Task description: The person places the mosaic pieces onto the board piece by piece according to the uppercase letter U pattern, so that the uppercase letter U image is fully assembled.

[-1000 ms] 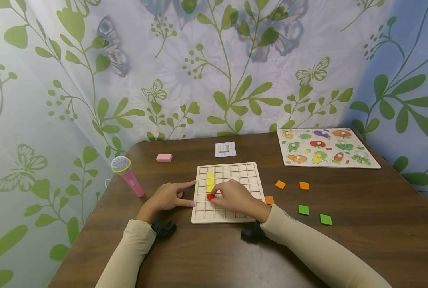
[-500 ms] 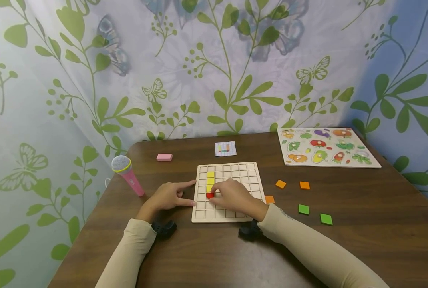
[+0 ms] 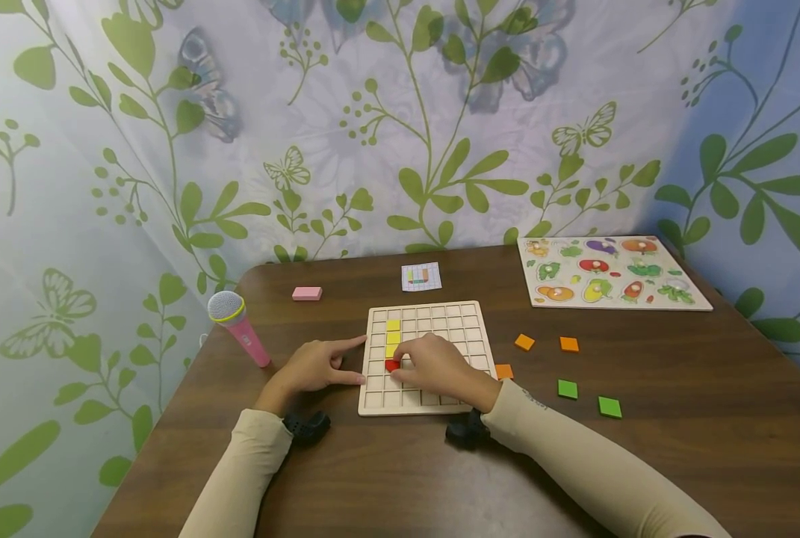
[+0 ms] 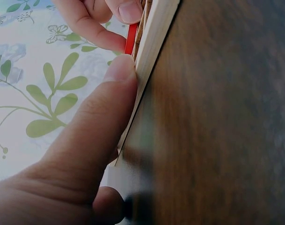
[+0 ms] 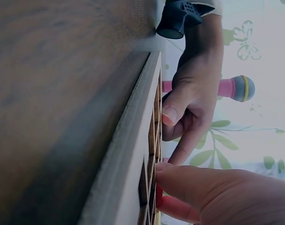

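Note:
A square wooden grid board (image 3: 418, 410) lies in front of me, with several yellow tiles (image 3: 393, 326) in a column on its left side. Just below them, my right hand (image 3: 440, 368) pinches a red tile (image 3: 391, 365) between thumb and fingers at a grid cell. In the left wrist view the red tile (image 4: 131, 38) appears edge-on at the board's surface. My left hand (image 3: 311, 366) rests at the board's left edge, thumb and index finger stretched out to touch it. The right hand covers part of the grid.
Loose orange tiles (image 3: 569, 344) and green tiles (image 3: 609, 407) lie right of the board. Behind it is a small pattern card (image 3: 421, 277). A pink block (image 3: 307, 294) and pink toy microphone (image 3: 241, 329) are on the left, and a vegetable puzzle board (image 3: 611, 273) sits back right.
The red tile in my right fingers has shifted very slightly and looks flatter against the grid. My left hand stays in place at the board's edge.

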`<state>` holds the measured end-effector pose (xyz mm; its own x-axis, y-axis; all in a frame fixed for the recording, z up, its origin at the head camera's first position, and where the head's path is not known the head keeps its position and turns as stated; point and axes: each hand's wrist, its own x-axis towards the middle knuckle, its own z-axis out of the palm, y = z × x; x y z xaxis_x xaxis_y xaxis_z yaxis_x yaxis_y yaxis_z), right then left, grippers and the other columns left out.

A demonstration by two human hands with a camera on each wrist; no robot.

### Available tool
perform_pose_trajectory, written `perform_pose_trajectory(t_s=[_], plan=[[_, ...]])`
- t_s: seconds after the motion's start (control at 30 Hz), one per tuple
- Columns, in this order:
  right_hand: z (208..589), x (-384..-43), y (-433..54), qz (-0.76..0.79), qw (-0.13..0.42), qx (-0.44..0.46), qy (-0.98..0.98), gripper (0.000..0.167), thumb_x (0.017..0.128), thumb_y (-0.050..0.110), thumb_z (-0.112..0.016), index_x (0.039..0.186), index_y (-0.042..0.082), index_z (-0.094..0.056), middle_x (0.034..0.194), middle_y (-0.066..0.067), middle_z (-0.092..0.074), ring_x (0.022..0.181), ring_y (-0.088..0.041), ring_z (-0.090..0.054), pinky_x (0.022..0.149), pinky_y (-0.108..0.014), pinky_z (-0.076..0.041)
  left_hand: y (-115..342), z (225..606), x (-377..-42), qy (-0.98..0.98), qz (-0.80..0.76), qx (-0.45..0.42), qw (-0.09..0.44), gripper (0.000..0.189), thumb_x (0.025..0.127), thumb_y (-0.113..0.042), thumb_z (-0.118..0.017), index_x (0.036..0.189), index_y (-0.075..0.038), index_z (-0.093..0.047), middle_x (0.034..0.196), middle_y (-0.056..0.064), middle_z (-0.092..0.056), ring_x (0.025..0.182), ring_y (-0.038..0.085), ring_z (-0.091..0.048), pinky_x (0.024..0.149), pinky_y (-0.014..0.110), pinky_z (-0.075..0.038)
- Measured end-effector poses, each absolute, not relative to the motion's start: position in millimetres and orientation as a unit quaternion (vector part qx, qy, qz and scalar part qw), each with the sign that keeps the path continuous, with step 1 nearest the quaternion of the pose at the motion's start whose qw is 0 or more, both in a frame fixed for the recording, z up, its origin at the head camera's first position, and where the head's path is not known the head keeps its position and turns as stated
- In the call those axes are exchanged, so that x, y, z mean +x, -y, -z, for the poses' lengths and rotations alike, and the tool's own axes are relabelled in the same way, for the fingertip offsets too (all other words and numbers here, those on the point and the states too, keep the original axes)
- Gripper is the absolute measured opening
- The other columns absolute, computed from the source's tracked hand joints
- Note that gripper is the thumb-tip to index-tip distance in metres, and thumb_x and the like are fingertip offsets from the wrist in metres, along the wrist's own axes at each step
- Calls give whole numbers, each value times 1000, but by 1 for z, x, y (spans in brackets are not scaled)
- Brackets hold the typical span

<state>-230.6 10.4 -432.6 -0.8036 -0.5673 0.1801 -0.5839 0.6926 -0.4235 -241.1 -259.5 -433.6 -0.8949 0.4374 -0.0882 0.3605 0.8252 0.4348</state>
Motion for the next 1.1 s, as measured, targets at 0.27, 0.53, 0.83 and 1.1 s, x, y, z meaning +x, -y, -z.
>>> perform_pose_trajectory(t_s=[0.27, 0.53, 0.83, 1.1], plan=[[433, -230, -11, -235, 20, 313, 920, 18, 89, 35, -79, 98, 19, -79, 78, 10, -70, 63, -10, -51, 61, -30, -45, 260, 434, -241, -952, -208, 206, 96, 86, 78, -67, -78, 153, -38, -48, 59, -7, -36, 52, 10, -30, 53, 29, -27], [432, -229, -10, -241, 14, 303, 922, 17, 91, 33, -78, 99, 18, -79, 81, 10, -71, 61, -10, -50, 60, -30, -44, 259, 434, -242, -951, -204, 212, 90, 86, 79, -67, -77, 154, -36, -48, 60, -8, -37, 53, 10, -31, 53, 29, -27], [434, -231, -11, -246, 21, 299, 922, 16, 90, 32, -78, 99, 18, -79, 78, 11, -70, 60, -11, -48, 55, -29, -39, 259, 433, -241, -951, -204, 217, 87, 85, 80, -65, -77, 154, -34, -49, 60, -8, -37, 54, 10, -31, 54, 29, -28], [433, -231, -13, -244, 26, 297, 923, 16, 90, 33, -78, 98, 19, -80, 82, 9, -72, 64, -10, -53, 63, -31, -45, 260, 434, -242, -951, -202, 216, 89, 85, 79, -66, -78, 154, -35, -48, 60, -8, -37, 54, 9, -31, 54, 29, -27]])
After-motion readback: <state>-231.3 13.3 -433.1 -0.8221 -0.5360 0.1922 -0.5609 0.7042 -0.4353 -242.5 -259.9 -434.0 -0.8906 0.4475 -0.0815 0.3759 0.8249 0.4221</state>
